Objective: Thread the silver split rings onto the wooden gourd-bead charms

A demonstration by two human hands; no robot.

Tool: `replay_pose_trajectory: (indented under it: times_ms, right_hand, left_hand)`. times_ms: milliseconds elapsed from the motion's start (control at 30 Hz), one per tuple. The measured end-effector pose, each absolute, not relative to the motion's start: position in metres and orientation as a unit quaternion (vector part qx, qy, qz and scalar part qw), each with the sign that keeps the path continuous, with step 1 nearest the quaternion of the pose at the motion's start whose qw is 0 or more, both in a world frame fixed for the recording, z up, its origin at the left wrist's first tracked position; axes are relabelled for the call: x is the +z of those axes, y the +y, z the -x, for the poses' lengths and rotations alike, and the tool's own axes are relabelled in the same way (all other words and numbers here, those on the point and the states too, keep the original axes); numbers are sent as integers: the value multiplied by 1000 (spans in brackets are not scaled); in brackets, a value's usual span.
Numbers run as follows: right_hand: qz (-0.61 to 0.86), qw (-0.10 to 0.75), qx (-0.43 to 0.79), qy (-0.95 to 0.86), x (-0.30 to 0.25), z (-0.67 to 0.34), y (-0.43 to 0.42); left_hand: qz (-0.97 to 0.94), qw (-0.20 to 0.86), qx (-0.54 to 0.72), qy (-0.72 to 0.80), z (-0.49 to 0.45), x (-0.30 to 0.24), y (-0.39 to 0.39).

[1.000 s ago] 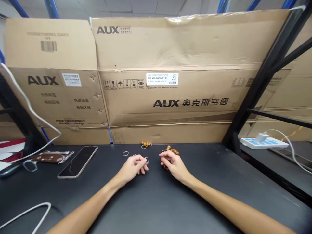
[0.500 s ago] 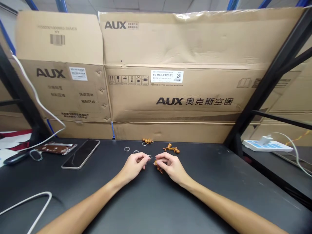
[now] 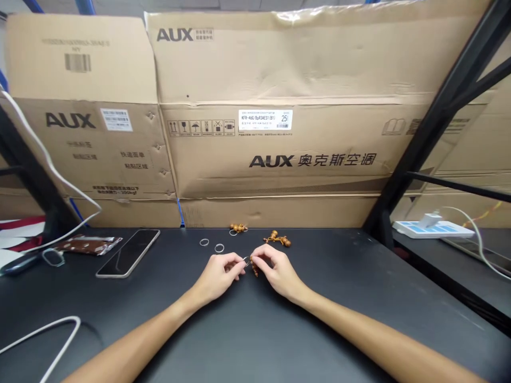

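A small metal ring (image 3: 246,258) is pinched between the thumb and fingers of the left hand (image 3: 217,275). A brown beaded charm (image 3: 255,270) is pinched in the fingertips of the right hand (image 3: 279,271), just beside the ring; whether the two are joined cannot be told. Beyond the left hand, two loose rings (image 3: 219,251) are seen flat on the dark table (image 3: 255,330). Farther back, another charm (image 3: 239,227) is seen beside a ring, and more brown charms (image 3: 286,242) are grouped beyond the right hand. A phone (image 3: 128,254) is placed well to the left.
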State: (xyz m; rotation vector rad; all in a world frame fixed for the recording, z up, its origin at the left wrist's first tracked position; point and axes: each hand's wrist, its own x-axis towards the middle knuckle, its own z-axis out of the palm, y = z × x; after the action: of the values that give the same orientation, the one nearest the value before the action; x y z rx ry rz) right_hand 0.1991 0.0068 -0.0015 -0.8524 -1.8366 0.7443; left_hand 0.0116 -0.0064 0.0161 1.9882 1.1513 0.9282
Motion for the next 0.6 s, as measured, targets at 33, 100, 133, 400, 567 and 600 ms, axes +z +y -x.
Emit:
replay_pose_trajectory:
  times_ms: [33,100,133,400,567,600]
  right_hand:
    - [346,468,309,-752,-1,-199,6]
    - [346,459,314,-755,0,-199,5]
    - [349,457,316,-755,0,-199,5]
    - [342,462,375,-728,-5,-198,7]
    - [345,466,402,-708,-8,-199,8]
    - [344,467,412,-702,-9,-199,9]
  left_hand:
    - [-764,317,350,439,-12,17,-8]
    - [-773,304,346,436,-13,19,-10]
    - [-776,299,346,434,-13,20,-11]
    - [-808,269,338,400,-13,19,-11]
    - [-807,281,334,398,-13,21,-11]
    - [-807,284,332,397,-12,21,-11]
